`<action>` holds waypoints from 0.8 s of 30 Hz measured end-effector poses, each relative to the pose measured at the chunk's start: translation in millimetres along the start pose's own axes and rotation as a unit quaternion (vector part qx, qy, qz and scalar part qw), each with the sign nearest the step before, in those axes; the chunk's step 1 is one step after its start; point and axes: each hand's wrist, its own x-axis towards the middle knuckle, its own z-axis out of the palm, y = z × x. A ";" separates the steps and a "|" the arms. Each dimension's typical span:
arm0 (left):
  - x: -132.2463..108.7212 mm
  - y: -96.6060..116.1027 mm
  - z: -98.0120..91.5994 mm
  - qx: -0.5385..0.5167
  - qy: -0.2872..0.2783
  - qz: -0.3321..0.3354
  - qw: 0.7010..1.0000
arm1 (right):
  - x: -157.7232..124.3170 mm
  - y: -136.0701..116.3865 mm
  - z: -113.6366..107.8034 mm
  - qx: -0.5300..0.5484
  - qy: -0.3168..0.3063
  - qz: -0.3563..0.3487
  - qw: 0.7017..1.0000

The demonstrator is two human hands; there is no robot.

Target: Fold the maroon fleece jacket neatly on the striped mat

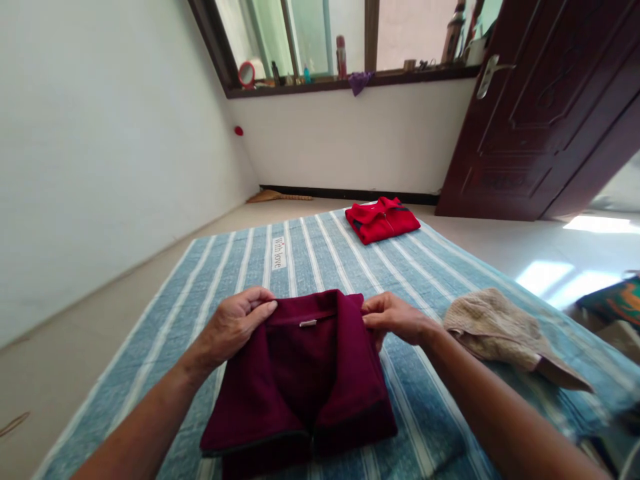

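Observation:
A folded maroon zip-up jacket lies at the near side of the striped blue cloth, its collar spread and a small label showing inside the neck. My left hand pinches the collar's left corner between thumb and fingers. On the other side, my right hand has its fingertips closed on the fabric at the collar's right edge. The jacket's lower part runs out of the bottom of the view.
A folded red jacket rests at the cloth's far end. To the right lies a beige cap. Beyond are a broom on the floor, a brown door and a windowsill with bottles and a round mirror.

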 end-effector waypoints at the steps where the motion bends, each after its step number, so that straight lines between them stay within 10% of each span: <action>1: -0.5 -1.5 0.7 -0.003 -0.001 -0.002 1.000 | 0.4 7.4 -2.4 0.050 -0.033 0.002 0.998; 10: -6.9 7.8 4.0 -0.100 0.022 -0.019 0.995 | 1.1 44.9 -3.9 0.260 -0.116 -0.015 0.958; 24: -0.5 -3.0 5.8 -0.052 0.050 -0.009 0.997 | -10.7 -28.5 2.9 -0.107 0.044 -0.022 0.993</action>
